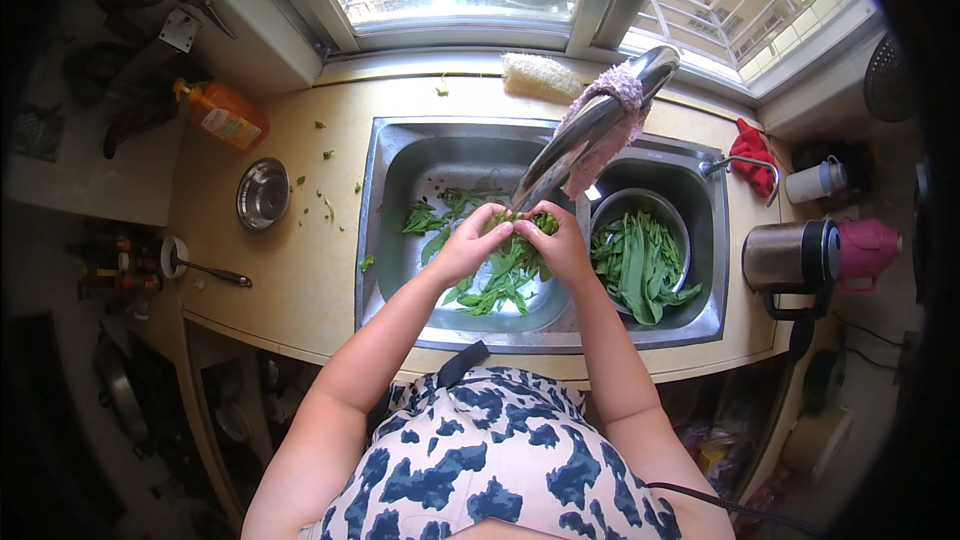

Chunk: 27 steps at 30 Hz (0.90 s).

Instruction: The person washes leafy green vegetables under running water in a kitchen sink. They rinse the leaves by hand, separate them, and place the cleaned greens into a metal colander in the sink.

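Observation:
Both of my hands are over the left basin [401, 300] of a steel double sink, right under the spout of the faucet [551, 157]. My left hand [472, 240] and my right hand [559, 240] pinch a bunch of leafy greens [544, 223] between them, fingertips almost touching. Fingers hide part of the bunch. Below, loose green leaves [487, 292] lie on the basin floor, with more toward its back left. In the right basin, a steel bowl [679, 229] holds long green leaves [637, 262], some hanging over its front rim.
A pink cloth [622, 90] is wrapped around the faucet. Behind the sink lies a loofah [540, 76]. Leaf scraps, a small steel bowl [262, 195] and an orange pump bottle [225, 116] occupy the left counter. At right stand a small tap [750, 161], red cloth [750, 157] and steel jug [780, 259].

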Motion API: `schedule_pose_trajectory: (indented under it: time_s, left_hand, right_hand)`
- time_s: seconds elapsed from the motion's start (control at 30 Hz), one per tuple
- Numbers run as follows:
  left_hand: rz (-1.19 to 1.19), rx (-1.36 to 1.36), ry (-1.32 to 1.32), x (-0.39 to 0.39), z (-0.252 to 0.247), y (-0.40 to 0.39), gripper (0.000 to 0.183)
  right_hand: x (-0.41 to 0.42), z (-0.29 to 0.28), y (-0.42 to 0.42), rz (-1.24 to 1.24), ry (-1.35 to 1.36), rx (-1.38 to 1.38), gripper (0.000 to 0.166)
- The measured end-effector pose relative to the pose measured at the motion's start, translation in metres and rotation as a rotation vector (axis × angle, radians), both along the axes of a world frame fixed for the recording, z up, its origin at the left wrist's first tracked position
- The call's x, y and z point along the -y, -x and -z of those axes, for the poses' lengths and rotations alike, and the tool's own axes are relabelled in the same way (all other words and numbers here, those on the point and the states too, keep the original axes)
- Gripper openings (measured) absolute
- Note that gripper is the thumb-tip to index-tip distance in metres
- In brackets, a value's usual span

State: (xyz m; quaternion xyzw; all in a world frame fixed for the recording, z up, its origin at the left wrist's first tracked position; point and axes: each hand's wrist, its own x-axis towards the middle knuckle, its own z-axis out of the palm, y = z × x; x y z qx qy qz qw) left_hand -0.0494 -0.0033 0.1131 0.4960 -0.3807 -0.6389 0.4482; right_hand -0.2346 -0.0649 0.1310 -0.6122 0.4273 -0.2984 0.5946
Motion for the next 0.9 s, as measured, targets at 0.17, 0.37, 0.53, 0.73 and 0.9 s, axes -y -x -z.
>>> schedule_pose_trajectory:
  time_s: [0.17, 0.37, 0.53, 0.73, 0.9]
  left_hand:
    - [-0.049, 0.068, 0.112, 0.003, -0.009, 0.001, 0.026]
    - [-0.102, -0.112, 0.01, 0.006, -0.009, -0.001, 0.026]
    - [-0.104, -0.008, -0.026, 0.004, -0.016, 0.009, 0.026]
    - [-0.256, -0.356, -0.079, 0.008, -0.003, 0.005, 0.016]
    - [-0.304, -0.088, -0.037, 0.013, 0.017, -0.023, 0.011]
  right_hand:
    - [0.0, -0.007, 0.001, 0.009, 0.001, 0.062, 0.015]
    - [-0.002, -0.006, -0.002, 0.059, -0.094, 0.227, 0.012]
    - [-0.005, -0.006, -0.004, 0.048, -0.128, 0.214, 0.011]
    - [-0.006, -0.001, -0.002, 0.08, -0.177, 0.226, 0.012]
    - [-0.004, -0.004, -0.003, 0.078, -0.102, 0.24, 0.016]
